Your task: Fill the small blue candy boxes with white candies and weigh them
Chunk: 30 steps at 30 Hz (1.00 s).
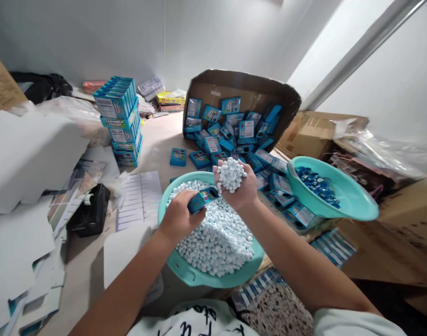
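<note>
My left hand is closed round a small blue box, held over a teal basin heaped with white candies. Beside it, my right hand is cupped palm up and holds a handful of white candies right at the open end of the box. Both hands hover above the basin's far side.
A tipped cardboard carton spills several blue boxes behind the basin. A second teal basin with blue pieces sits right. Stacked blue boxes stand at left, by a label sheet, white cartons and a black device.
</note>
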Each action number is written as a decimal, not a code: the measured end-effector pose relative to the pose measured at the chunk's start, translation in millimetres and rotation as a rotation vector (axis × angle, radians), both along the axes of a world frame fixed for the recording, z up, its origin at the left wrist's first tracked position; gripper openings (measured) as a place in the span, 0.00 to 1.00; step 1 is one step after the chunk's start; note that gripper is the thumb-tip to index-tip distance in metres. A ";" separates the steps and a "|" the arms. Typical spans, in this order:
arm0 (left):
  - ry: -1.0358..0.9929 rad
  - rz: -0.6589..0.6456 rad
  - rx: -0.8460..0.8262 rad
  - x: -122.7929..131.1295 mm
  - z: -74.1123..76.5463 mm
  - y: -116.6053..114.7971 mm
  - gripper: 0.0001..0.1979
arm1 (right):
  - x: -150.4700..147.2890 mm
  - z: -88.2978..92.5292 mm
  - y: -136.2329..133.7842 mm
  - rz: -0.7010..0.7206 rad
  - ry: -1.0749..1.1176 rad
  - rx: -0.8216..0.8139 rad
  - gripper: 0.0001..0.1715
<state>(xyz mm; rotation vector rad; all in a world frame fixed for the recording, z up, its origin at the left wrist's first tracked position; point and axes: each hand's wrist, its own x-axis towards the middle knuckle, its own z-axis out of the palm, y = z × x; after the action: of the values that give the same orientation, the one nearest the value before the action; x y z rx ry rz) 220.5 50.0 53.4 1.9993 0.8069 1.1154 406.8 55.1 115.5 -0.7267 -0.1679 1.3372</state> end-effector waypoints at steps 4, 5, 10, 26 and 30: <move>0.003 -0.001 -0.010 -0.6 -1.8 0.6 0.07 | -6.9 -1.7 0.0 -0.050 -0.010 -0.027 0.07; 0.005 0.001 -0.011 -0.9 -1.8 0.8 0.08 | -8.7 -1.4 0.1 -0.067 -0.023 -0.036 0.07; 0.001 -0.003 -0.014 -1.4 -1.3 2.0 0.08 | -15.9 1.9 -0.9 -0.065 -0.144 -0.007 0.06; -0.017 -0.011 -0.023 -1.4 -2.3 3.9 0.08 | -33.9 -12.4 -9.4 -0.195 -0.735 0.103 0.07; -0.006 -0.003 -0.017 -1.5 -1.8 4.1 0.09 | -39.5 -12.5 -14.0 -0.207 -0.811 0.172 0.08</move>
<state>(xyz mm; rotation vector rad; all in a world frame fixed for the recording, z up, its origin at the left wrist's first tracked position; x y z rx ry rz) 219.1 54.1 51.6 1.9817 0.8080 1.1089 367.3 41.1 103.0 -1.0742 -0.8196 0.7595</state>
